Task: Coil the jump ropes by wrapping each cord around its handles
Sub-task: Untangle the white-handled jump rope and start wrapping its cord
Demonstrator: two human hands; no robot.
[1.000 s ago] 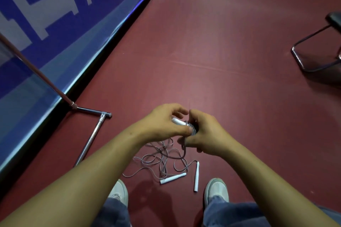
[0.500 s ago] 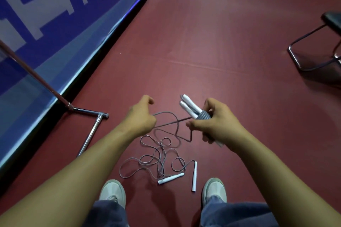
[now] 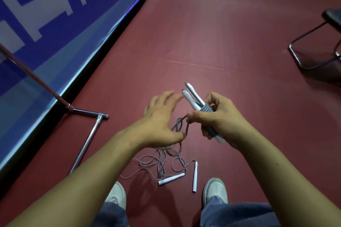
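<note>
My right hand (image 3: pixel 219 121) grips a pair of white jump-rope handles (image 3: pixel 191 96), held side by side and pointing up and away. Several turns of grey cord (image 3: pixel 207 109) are wound around their middle. A loose loop of the same cord (image 3: pixel 180 125) hangs from under my right thumb. My left hand (image 3: pixel 158 121) is just left of that loop, fingers spread and straight, thumb beside the cord. A second rope lies on the floor between my feet: tangled grey cord (image 3: pixel 160 160) and two white handles (image 3: pixel 171 179) (image 3: pixel 195 176).
A chrome stand foot (image 3: pixel 88 134) with a slanted pole lies to the left, along the blue banner wall (image 3: pixel 55 24). A black chair frame (image 3: pixel 317 51) stands at the far right. My shoes (image 3: pixel 215 190) (image 3: pixel 116 195) are on the red floor (image 3: pixel 203 33).
My left hand went from pulling the cord out to the left to spreading its fingers near the handles. The stretched cord has gone slack into a loop. My right hand still holds the handles.
</note>
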